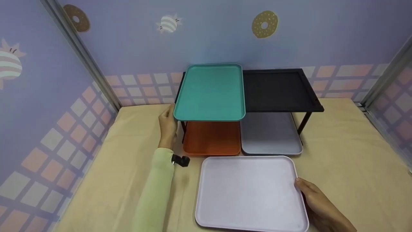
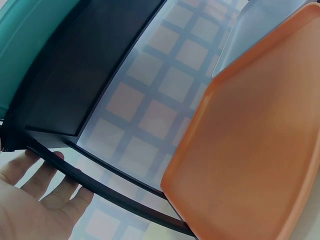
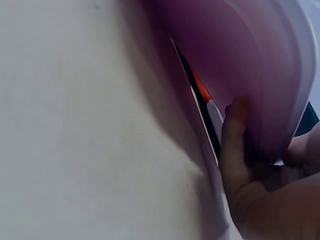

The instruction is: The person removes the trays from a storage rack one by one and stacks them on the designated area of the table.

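Note:
My right hand (image 1: 317, 199) grips the right edge of a pale lilac tray (image 1: 251, 193) at the front of the table, thumb on top and fingers underneath. The right wrist view shows its purple underside (image 3: 225, 55) tilted up, with a gap below it. My left hand (image 1: 168, 125) is at the front left corner of a black two-legged-end rack (image 1: 276, 90), its fingers (image 2: 65, 192) behind the rack's side leg and its thumb mostly out of view. A teal tray (image 1: 210, 93) lies on the left half of the rack, its edge right beside that hand.
Under the rack lie an orange tray (image 1: 212, 138) on the left and a grey-blue tray (image 1: 272, 135) on the right. A beige cloth (image 1: 347, 154) covers the table. Patterned walls (image 1: 219, 35) enclose the back and sides.

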The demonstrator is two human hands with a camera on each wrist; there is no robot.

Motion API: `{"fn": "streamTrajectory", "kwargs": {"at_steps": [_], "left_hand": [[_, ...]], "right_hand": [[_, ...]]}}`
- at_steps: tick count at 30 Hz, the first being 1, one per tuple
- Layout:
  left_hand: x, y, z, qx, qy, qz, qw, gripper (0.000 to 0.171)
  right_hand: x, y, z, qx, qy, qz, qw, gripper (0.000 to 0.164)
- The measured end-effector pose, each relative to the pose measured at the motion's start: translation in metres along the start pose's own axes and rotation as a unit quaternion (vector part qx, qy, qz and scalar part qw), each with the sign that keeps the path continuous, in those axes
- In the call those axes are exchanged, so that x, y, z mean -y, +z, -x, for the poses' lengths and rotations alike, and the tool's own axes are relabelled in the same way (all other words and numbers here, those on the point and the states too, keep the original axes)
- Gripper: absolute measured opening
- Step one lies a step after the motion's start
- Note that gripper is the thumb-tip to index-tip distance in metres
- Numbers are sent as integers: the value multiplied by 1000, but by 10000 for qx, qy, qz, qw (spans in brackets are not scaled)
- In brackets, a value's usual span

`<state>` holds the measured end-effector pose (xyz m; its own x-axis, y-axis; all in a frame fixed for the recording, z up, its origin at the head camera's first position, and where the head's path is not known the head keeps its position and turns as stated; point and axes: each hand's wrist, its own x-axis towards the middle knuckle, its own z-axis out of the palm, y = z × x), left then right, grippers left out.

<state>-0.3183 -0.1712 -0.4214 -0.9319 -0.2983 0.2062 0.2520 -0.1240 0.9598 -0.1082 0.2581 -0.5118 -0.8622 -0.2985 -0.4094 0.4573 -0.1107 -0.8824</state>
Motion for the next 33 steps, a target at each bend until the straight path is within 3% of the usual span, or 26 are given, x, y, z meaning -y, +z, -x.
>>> {"fn": "streamTrajectory", "kwargs": {"at_steps": [4, 8, 12, 23, 29, 33], "left_hand": [[0, -1, 0, 16, -43, 26, 10000, 47], [0, -2, -1, 24, -105, 56, 9999, 46], [0, -2, -1, 42, -150, 14, 9999, 44], [0, -2, -1, 78, -159, -18, 9998, 43], [1, -2, 0, 102, -166, -19, 9998, 45], [0, -2, 0, 126, -143, -38, 9998, 46]], "right_hand": [[0, 0, -2, -194, -26, 242, 9995, 64], [1, 0, -3, -447, 80, 549, 9975, 71], [5, -3, -3, -418, -72, 1199, 9919, 70], [18, -10, -1, -845, -862, 2856, 9507, 50], [15, -10, -2, -957, -993, 3336, 9326, 44], [14, -10, -3, -1152, -903, 3477, 9261, 41]]}}
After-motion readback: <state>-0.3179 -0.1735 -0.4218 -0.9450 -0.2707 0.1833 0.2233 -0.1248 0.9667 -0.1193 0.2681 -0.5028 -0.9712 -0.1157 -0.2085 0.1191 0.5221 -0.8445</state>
